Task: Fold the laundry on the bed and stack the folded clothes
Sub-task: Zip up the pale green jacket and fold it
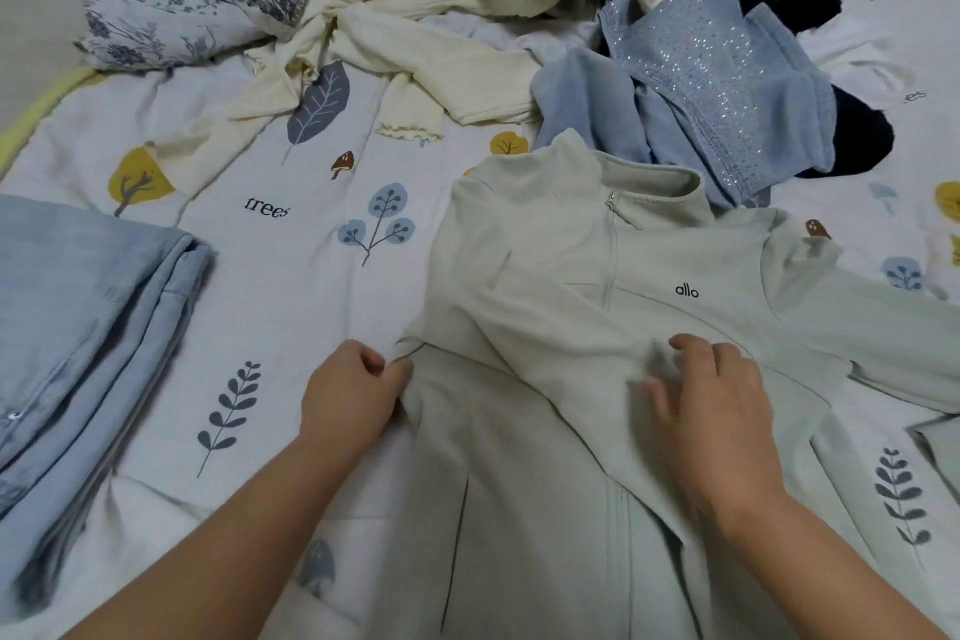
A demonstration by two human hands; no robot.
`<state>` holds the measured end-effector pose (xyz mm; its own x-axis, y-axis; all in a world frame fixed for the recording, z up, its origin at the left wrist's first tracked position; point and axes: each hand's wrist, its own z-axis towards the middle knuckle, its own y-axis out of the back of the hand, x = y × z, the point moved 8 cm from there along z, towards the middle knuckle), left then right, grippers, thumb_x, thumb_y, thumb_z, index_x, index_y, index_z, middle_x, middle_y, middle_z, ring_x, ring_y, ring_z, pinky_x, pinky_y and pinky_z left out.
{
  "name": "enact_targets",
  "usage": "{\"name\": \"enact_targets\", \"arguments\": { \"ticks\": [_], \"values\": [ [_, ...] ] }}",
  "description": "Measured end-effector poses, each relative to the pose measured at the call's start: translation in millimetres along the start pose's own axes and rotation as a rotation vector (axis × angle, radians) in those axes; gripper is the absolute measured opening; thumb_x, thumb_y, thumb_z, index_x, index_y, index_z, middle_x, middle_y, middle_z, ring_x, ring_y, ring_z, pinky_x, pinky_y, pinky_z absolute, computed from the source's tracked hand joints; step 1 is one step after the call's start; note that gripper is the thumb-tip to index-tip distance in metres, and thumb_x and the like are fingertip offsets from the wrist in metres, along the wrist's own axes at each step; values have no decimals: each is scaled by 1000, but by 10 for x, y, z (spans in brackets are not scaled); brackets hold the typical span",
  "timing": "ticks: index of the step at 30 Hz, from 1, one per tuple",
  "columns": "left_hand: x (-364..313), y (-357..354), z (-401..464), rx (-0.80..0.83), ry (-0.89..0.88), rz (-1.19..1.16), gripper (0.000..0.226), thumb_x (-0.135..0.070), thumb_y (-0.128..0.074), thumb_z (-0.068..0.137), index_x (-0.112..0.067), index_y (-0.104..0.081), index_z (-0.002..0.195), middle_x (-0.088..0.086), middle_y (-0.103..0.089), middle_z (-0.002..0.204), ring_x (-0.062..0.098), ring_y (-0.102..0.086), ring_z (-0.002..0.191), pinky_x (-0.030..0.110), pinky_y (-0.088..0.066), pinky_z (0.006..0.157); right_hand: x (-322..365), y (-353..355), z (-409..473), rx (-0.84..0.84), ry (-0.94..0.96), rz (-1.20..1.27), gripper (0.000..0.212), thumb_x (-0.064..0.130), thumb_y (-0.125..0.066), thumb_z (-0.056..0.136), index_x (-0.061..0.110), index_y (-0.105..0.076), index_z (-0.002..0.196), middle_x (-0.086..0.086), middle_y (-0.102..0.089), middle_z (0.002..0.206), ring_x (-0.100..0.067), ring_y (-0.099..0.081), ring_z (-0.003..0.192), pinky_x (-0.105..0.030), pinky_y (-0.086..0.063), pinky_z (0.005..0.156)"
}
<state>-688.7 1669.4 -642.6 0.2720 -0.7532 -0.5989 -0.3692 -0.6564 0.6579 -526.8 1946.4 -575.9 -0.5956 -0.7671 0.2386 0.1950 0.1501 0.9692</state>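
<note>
Pale-green jacket point(597, 327) on bed, left hand point(350, 395) pinching its edge; right hand point(711, 411) pressing

I see little beyond the bed cover point(291, 276): white quilted fabric printed with grey leaves, blue and yellow trees, small brown mushrooms and the word "trees". At its far left edge runs a yellow border point(36, 114), then plain grey surface point(31, 16).
</note>
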Motion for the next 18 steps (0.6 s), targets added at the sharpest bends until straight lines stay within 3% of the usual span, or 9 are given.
{"name": "enact_targets", "arguments": {
  "ticks": [2, 4, 6, 7, 10, 12, 15, 18],
  "values": [
    [2, 13, -56, 14, -21, -7, 21, -30, -65, 82, -13, -58, 74, 5, -65, 74, 28, -64, 76, 45, -54, 77, 339, 99, -385, -44, 209, 58, 31, 20, -72, 72, 7, -64, 99, -13, -60, 86, -36, -56, 77, -42, -50, 67],
    [3, 19, -74, 25, -28, -43, 21, -28, -66, 84, -12, -59, 71, 6, -66, 71, 30, -65, 75, 46, -55, 76, 767, -31, -866, 93, 408, 108, 24, 36, -72, 54, 23, -68, 74, 5, -56, 65, -17, -57, 56, -23, -50, 53],
    [2, 12, -49, 49, -21, -77, 23, -25, -66, 84, -9, -59, 70, 10, -67, 65, 30, -66, 66, 44, -57, 70, 1130, -234, -1269, 202, 467, 93, 14, 47, -61, 53, 36, -52, 52, 23, -27, 49, 3, -35, 40, -8, -35, 40],
    [2, 4, -34, 66, -15, -88, 24, -23, -66, 85, -7, -58, 70, 10, -66, 61, 29, -65, 59, 41, -57, 64, 1295, -303, -1459, 187, 514, 101, 16, 42, -60, 59, 36, -45, 57, 23, -26, 47, 4, -32, 39, -7, -33, 40],
    [-4, -23, 14, 118, -10, -123, 20, -19, -65, 86, -7, -56, 73, 7, -61, 50, 19, -60, 43, 30, -50, 47, 1594, -448, -1881, -25, 680, 159, 15, 12, -46, 75, 26, -50, 79, 5, -60, 56, -14, -54, 47, -18, -44, 51],
    [-9, -26, 50, 146, -19, -122, 22, -18, -65, 86, -9, -53, 71, 4, -59, 45, 16, -58, 38, 27, -48, 43, 1707, -496, -1924, -39, 689, 141, 20, 9, -48, 74, 25, -60, 72, -4, -62, 60, -19, -57, 52, -24, -46, 54],
    [-40, -11, 102, 172, -54, -71, 26, -18, -66, 86, -11, -51, 66, 2, -59, 42, 21, -60, 43, 33, -52, 49, 1765, -538, -1937, -8, 704, 96, 7, 18, -67, 62, 21, -62, 66, -9, -61, 63, -22, -57, 56, -27, -44, 56],
    [-84, 6, 125, 171, -91, -29, 24, -19, -66, 84, -12, -53, 65, 5, -62, 45, 30, -63, 54, 42, -56, 60, 1761, -584, -2036, -45, 726, 53, 17, 11, -55, 76, 21, -59, 63, -11, -63, 66, -25, -61, 61, -30, -49, 58]
  ]
}}
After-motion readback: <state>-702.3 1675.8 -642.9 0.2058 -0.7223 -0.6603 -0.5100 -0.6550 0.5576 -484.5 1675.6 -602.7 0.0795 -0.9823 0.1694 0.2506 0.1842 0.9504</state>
